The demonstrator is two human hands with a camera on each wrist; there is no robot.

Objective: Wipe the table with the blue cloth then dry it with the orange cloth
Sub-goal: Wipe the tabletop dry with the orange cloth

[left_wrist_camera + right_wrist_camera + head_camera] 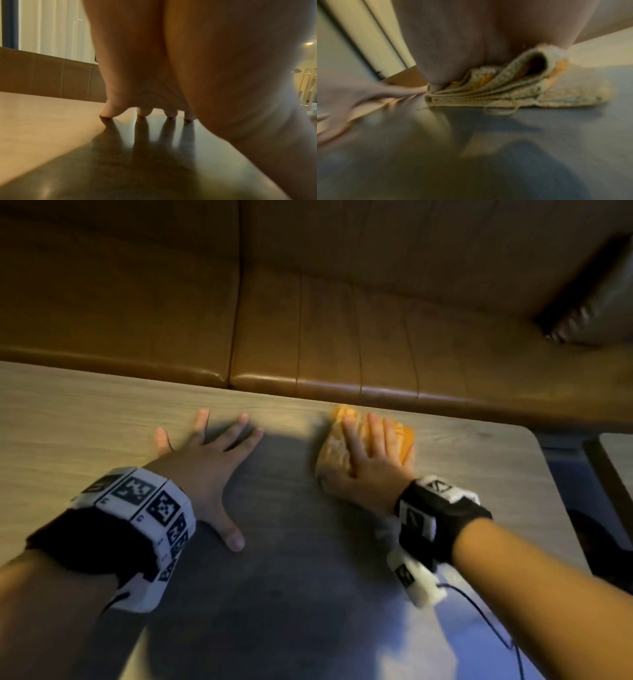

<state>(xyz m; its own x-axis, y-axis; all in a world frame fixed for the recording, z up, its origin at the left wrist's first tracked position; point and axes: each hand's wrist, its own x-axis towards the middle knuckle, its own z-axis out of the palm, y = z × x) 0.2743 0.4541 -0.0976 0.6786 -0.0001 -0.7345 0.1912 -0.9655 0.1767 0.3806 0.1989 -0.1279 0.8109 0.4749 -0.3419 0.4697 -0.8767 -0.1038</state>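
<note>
A folded orange cloth (346, 426) lies on the wooden table (85, 412) near its far edge. My right hand (368, 453) lies flat on the cloth with straight fingers pressing it down. In the right wrist view the cloth (513, 86) shows as stacked folds under my palm (453, 47). My left hand (205, 453) is spread flat on the bare table to the left of the cloth, fingers splayed. The left wrist view shows its fingertips (144, 113) touching the table (42, 121). The blue cloth is not in view.
A brown padded bench seat (308, 344) runs along the far side of the table. The table's right edge and rounded corner (534, 440) lie just right of the cloth. A second table corner (616, 453) shows at far right. A cable (486, 618) trails from my right wrist.
</note>
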